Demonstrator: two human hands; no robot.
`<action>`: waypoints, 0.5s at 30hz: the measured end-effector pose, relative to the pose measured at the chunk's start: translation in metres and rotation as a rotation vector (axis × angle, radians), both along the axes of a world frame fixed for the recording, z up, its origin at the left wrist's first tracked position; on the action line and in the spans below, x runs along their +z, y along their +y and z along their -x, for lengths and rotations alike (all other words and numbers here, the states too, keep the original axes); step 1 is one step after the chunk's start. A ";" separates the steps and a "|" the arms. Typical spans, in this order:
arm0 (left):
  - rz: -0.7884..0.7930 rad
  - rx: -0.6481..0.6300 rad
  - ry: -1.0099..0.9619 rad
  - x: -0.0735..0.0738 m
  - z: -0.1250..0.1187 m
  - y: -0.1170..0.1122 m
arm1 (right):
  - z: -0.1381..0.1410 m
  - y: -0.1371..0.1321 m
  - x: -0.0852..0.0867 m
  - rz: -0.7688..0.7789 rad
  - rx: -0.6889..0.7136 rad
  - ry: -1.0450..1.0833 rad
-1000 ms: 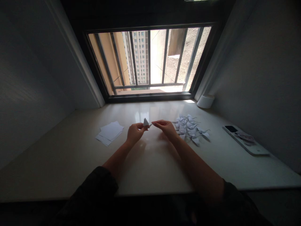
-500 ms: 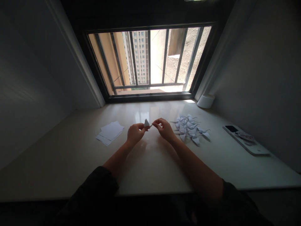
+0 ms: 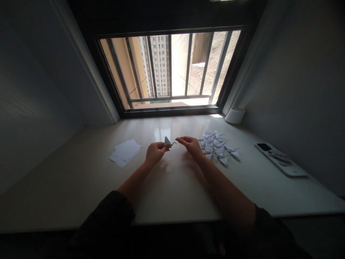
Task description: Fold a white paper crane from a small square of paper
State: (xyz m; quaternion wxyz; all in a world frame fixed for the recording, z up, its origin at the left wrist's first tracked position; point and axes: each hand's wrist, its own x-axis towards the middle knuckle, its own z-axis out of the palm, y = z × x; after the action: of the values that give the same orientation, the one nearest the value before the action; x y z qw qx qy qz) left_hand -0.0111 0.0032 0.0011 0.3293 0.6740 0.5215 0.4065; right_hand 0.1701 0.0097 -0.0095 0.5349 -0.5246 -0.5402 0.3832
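Note:
A white folded paper crane is pinched between the thumb and fingers of my left hand, above the pale counter. Its thin bent head points to the right. Just beyond that head is my right hand, fingers stretched out and apart from the crane, holding nothing that I can see. Beside the right hand lies a heap of finished paper cranes, partly hidden behind the wrist. Several square sheets of white paper lie overlapped to the left of the left hand.
A phone in a light case lies on the right of the counter. In the back right corner stands a white round object, against the wall. A dark-framed window with bars closes off the far side.
My right hand has let go of the crane's thin end and drawn slightly away, its fingers straightening. The end now shows a bent head. My left hand keeps its pinch.

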 end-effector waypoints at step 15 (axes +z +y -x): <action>0.031 -0.060 -0.019 0.000 0.000 -0.001 | 0.009 -0.006 -0.002 -0.296 -0.093 -0.399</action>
State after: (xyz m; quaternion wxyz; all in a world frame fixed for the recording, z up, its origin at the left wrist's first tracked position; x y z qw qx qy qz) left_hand -0.0113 0.0023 0.0007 0.3566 0.6803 0.5044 0.3946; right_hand 0.1613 0.0040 -0.0115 0.5057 -0.5301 -0.6607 0.1637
